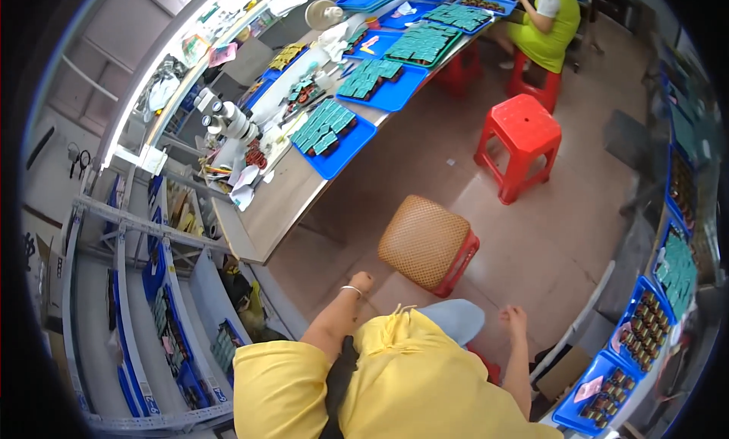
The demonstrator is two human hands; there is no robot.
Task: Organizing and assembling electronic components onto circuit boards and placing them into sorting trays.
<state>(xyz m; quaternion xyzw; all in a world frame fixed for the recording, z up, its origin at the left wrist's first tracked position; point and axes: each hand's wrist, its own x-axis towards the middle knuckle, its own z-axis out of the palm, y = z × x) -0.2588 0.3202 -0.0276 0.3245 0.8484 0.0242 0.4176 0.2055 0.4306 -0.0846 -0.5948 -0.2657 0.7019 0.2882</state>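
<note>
Woven wicker-look stool seat [424, 239], glossy red plastic stool [522, 139], smooth blue plastic trays [343, 152].

Seen from above, the person in a yellow top stands on the floor with both hands empty and hanging loose: the left hand [361, 281], a bangle at its wrist, is near the wicker-topped stool [425, 240], and the right hand [512, 315] hangs apart from it on the other side. A long tabletop [266, 211] runs away on the left, bearing blue trays [342, 146] of teal parts and a white microscope [224, 120]. A red stool [520, 143] stands farther off, and another person in green sits at the far end.
</note>
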